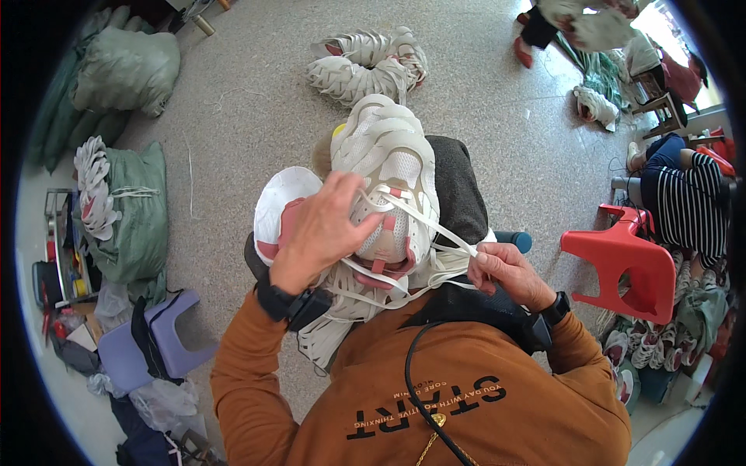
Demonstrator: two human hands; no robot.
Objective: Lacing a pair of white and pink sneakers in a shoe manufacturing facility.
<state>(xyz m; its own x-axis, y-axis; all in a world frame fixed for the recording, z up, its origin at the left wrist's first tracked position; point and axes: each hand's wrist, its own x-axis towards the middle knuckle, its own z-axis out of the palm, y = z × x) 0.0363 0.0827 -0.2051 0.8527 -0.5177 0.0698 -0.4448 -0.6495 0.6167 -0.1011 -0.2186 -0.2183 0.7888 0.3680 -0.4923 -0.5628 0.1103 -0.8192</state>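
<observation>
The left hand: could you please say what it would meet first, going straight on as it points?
Most likely the pale shoe just ahead, though the exact depth is unclear.

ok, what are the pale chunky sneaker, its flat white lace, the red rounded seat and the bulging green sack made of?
Pale chunky sneaker: textile mesh, matte, from fine visible texture; smooth overlays possibly synthetic leather.
Flat white lace: probably woven textile, matte; soft loops.
Red rounded seat: likely plastic, slight sheen; smooth edges.
Bulging green sack: perhaps woven plastic, dull; creased, weave unclear.
</observation>
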